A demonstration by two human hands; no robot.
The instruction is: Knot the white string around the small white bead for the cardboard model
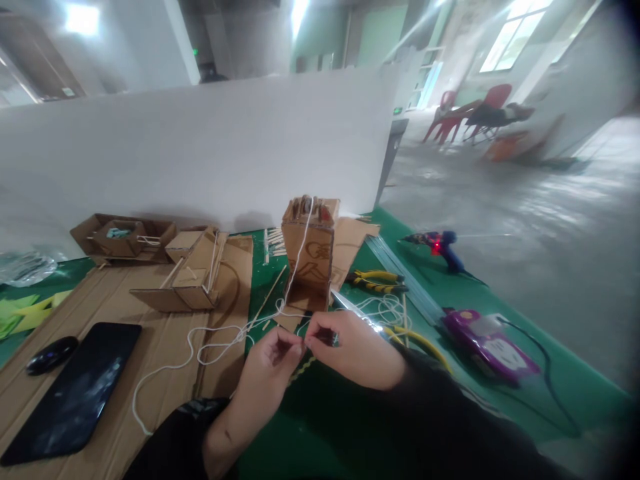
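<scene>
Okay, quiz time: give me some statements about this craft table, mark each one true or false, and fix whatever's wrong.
1. The left hand and right hand are close together. True.
2. The black flat device lies directly on the green tabletop. False: the black flat device lies on a cardboard sheet.
3. White string runs from the top of the tall cardboard box down its front. True.
4. The glue gun is left of the tall cardboard box. False: the glue gun is to its right.
</scene>
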